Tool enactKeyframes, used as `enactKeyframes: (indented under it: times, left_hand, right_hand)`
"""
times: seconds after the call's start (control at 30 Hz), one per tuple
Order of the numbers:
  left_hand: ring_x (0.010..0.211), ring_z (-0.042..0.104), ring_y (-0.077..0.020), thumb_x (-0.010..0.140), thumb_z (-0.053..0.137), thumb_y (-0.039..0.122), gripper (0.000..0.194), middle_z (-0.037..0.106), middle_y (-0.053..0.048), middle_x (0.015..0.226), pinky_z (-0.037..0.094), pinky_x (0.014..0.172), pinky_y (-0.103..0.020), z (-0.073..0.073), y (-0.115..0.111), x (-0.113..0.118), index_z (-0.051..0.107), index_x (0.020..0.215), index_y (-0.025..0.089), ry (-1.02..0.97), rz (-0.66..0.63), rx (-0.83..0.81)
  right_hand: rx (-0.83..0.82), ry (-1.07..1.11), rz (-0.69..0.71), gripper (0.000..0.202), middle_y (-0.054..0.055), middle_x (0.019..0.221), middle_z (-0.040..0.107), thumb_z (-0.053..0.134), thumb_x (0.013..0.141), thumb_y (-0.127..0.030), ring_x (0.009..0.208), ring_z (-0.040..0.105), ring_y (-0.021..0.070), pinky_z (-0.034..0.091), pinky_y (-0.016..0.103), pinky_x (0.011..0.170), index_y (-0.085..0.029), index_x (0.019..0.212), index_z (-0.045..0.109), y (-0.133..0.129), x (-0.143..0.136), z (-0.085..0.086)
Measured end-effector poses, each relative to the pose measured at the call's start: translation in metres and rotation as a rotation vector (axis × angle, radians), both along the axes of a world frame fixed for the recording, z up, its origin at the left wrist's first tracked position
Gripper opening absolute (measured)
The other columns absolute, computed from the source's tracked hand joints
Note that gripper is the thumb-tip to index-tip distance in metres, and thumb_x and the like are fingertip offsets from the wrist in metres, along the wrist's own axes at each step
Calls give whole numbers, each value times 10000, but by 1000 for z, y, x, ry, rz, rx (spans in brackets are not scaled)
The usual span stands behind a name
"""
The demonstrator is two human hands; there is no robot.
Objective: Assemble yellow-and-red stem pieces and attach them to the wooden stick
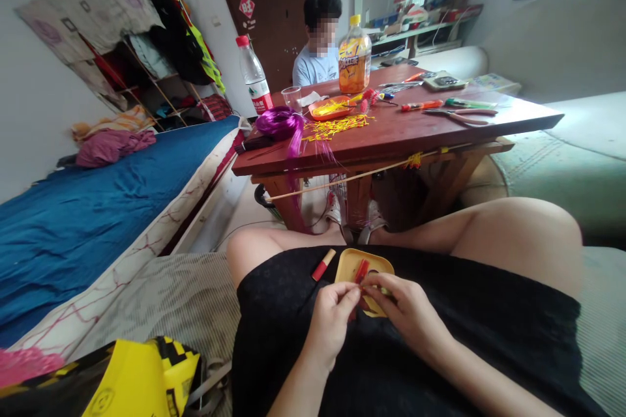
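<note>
Over the lap, my left hand (333, 316) and my right hand (403, 309) meet with thumbs and fingers pinched together. What sits between the fingertips is too small to make out. Beneath them a yellow tray (348, 262) rests on the black cloth, with a red piece (362, 271) in it and a dark round thing partly hidden by my right hand. Left of the tray lies a small red and tan tube (323, 265).
A red-brown table (508, 122) ahead bears purple strands (280, 122), yellow stems (337, 128), an orange dish (328, 115), bottles and pliers. A thin stick (337, 182) runs along its near edge. Behind it sits a person (315, 68). A yellow bag (132, 381) lies lower left.
</note>
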State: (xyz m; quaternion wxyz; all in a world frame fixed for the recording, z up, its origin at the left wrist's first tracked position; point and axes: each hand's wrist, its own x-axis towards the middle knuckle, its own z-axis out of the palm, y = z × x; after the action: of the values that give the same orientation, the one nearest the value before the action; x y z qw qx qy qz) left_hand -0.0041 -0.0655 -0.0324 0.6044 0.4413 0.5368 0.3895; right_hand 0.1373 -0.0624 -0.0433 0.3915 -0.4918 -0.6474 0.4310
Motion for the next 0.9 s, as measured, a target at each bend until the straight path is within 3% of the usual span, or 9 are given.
enactKeyframes:
  times: [0.23,0.5,0.63,0.9]
  left_hand:
    - [479,417,-103,670,608,275,179,553,3,489,295,499,-221,-4,0,4,647,576,128,60,67,13]
    - [447,383,-90,663,561,218,147,509,20,449,295,476,-212,-4,-3,0,574,538,142,79,141,35]
    - [477,415,-97,697,554,265,153,520,17,504,322,497,-212,-5,-1,-5,576,603,146,69,203,64]
    - [483,422,-96,699,590,282,153,536,12,532,330,493,-208,-4,-1,-5,598,639,142,71,223,108]
  right_hand:
    - [134,-155,17,199,76,736,643,398,804,-222,677,587,211,437,311,635,-197,747,586,-5,-5,0]
    - [64,-167,-79,199,54,766,643,366,881,-317,670,611,186,468,276,623,-198,841,521,-5,-2,-6]
    - [15,-168,-42,242,72,972,655,349,888,-326,847,627,197,484,304,742,-226,1049,500,-12,2,-8]
    - [26,-322,22,340,86,973,678,292,885,-276,838,653,223,494,313,727,-239,1035,596,-21,2,-9]
